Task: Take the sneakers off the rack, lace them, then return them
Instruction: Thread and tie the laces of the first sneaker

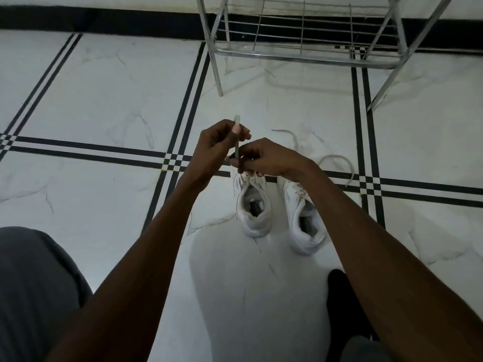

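Both sneakers sit on the floor, the rack standing empty beyond the hands. The left hand pinches the lace end upright; the right hand is closed on the same lace just below it, directly over the left sneaker. The right sneaker lies just right of it, a loose lace trailing past the right hand. If that pinch slips, the tip could pull back out of its eyelet; the trailing lace might snag.
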A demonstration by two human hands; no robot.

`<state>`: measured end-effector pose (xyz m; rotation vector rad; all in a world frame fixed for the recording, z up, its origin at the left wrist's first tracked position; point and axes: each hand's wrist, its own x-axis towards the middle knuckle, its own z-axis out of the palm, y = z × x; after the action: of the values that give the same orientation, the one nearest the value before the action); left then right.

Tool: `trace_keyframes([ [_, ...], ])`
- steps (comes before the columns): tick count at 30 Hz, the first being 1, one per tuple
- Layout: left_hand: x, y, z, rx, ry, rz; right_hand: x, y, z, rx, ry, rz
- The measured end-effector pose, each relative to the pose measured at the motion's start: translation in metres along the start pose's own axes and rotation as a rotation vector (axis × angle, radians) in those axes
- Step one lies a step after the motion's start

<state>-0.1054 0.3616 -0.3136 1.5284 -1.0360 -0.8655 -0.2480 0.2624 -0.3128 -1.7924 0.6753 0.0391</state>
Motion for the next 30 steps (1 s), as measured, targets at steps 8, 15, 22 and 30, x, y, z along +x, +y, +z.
trace_keyframes([
  [8,-0.015,-0.034,0.010,-0.018,-0.056,-0.305,0.004,0.004,-0.015,-0.241,0.094,-0.018],
  [15,-0.013,-0.041,0.020,-0.047,0.048,-0.378,0.008,0.017,-0.008,-0.330,0.515,-0.090],
  [22,-0.013,-0.051,0.012,0.394,0.077,-0.134,0.006,0.021,-0.007,0.122,0.500,-0.045],
  [30,-0.013,-0.055,-0.012,0.236,0.271,-0.266,0.008,0.025,-0.010,0.387,0.399,0.111],
])
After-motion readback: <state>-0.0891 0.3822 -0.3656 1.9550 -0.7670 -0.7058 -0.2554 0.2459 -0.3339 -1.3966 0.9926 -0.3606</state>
